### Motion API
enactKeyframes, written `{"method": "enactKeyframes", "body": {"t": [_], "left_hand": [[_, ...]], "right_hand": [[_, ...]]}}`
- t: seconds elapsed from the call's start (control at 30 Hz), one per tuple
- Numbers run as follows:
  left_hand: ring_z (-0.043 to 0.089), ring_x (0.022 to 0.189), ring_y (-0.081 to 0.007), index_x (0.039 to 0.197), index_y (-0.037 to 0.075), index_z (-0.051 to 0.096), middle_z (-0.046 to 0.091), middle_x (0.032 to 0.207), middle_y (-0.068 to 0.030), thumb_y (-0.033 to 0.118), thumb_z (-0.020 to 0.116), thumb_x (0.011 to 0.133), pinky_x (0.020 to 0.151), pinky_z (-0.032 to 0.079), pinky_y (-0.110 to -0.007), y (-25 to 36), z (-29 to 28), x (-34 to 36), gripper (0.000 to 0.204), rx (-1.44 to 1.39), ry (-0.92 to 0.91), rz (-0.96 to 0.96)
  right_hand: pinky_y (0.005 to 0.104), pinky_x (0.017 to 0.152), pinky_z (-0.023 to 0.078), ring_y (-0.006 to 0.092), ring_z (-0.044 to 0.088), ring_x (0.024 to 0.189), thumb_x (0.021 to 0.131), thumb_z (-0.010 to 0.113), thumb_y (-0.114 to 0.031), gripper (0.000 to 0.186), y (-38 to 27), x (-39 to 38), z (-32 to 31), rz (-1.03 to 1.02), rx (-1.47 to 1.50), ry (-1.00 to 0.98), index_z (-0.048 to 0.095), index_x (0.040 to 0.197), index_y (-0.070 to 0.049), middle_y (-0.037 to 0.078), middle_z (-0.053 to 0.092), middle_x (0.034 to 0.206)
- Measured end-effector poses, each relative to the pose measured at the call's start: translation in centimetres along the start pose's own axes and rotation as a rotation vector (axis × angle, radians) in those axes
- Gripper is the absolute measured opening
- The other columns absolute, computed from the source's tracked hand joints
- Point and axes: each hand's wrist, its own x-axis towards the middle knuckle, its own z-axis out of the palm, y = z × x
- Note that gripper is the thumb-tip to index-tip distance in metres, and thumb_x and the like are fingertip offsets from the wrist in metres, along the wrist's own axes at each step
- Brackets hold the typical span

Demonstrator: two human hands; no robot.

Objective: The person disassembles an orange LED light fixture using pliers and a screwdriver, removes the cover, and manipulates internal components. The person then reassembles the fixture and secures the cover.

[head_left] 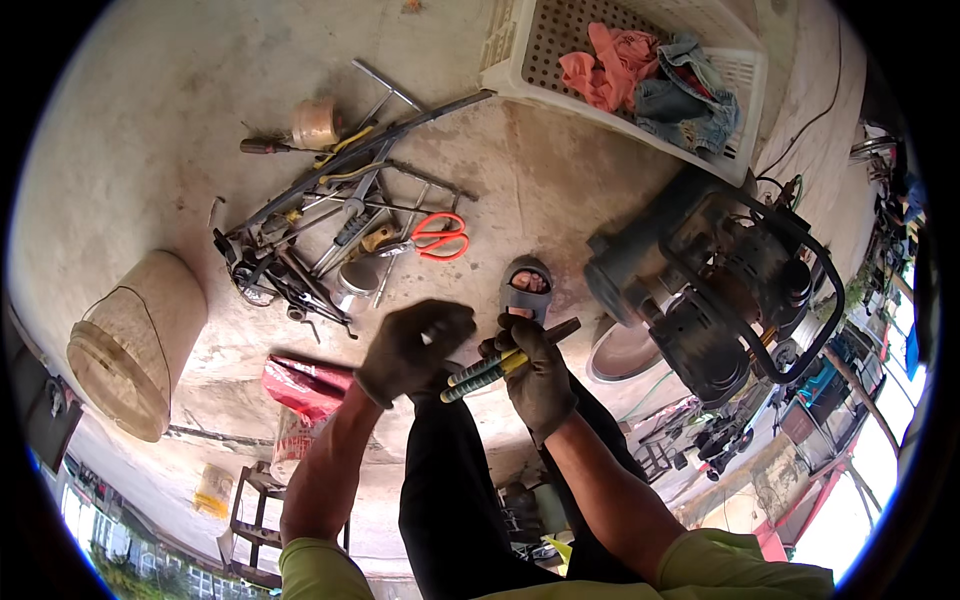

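My gloved right hand (532,375) grips a bundle of hand tools with green-and-black striped and yellow handles (478,372), a dark tip pointing up to the right; their exact kind is unclear. Just left of them, my gloved left hand (418,340) is raised with loosely curled fingers, a gap inside and nothing visible held. Beyond it on the concrete lies a jumbled pile of wrenches, rods and metal tools (350,215), with orange-handled scissors (440,250) and a small metal can (358,280). My sandalled foot (527,288) is just past the right hand.
A white bucket (140,360) lies at left, with a red sack (300,385) nearer me. A black compressor-like machine (720,300) occupies the right, below a plastic crate (520,70) holding cloths (610,65). A small ladder (255,520) is at lower left; assorted equipment lines the right edge.
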Motion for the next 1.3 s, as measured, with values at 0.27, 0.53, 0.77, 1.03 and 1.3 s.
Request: {"method": "enactKeyframes", "body": {"t": [0.27,0.53,0.77,1.03,1.3], "left_hand": [[0.071,0.096,-0.0389,0.143,0.013,0.053,0.075,0.103,-0.0167,0.040,0.071,0.091,0.082,0.056,-0.047,-11.2,-8.1,18.7,0.061,0.510,0.469,0.091],[0.074,0.075,-0.0194,0.116,0.007,0.066,0.074,0.092,-0.0081,0.035,0.060,0.102,0.063,0.058,-0.033,-5.3,-7.5,12.4,0.032,-0.087,0.460,-0.207],[0.061,0.061,-0.0193,0.117,0.003,0.063,0.060,0.074,-0.0074,0.022,0.051,0.106,0.059,0.052,-0.032,-1.7,-11.6,0.3,0.025,-0.056,0.318,0.055],[0.056,0.055,-0.0166,0.118,0.002,0.064,0.056,0.069,-0.0046,0.024,0.051,0.106,0.056,0.050,-0.031,-0.5,-11.3,-1.3,0.028,-0.232,0.289,-0.030],[0.068,0.070,-0.0122,0.121,0.002,0.066,0.070,0.080,-0.0071,0.022,0.062,0.101,0.063,0.054,-0.027,-1.2,-9.7,0.7,0.029,0.186,0.442,-0.258]], "right_hand": [[0.0356,0.086,0.054,0.0183,0.064,0.087,0.100,0.067,-0.027,0.035,0.6,-0.3,1.9,0.201,-0.051,-0.004,0.065,0.122,0.000,0.006,0.064,0.092],[0.0364,0.083,0.053,0.0161,0.063,0.084,0.101,0.065,-0.031,0.039,0.0,0.3,2.0,0.231,-0.001,-0.005,0.062,0.128,-0.003,0.004,0.064,0.090],[0.0367,0.081,0.050,0.0124,0.059,0.077,0.100,0.064,-0.038,0.048,-0.2,-0.1,2.8,0.336,-0.015,-0.127,0.058,0.136,-0.006,0.003,0.068,0.095],[0.0361,0.080,0.049,0.0127,0.058,0.077,0.101,0.063,-0.038,0.048,0.2,-0.2,3.7,0.322,-0.074,-0.126,0.059,0.136,-0.007,0.004,0.067,0.096],[0.0365,0.080,0.049,0.0136,0.056,0.078,0.100,0.064,-0.038,0.049,0.8,-0.3,3.7,0.311,-0.071,-0.087,0.059,0.137,-0.007,0.004,0.065,0.097]]}}
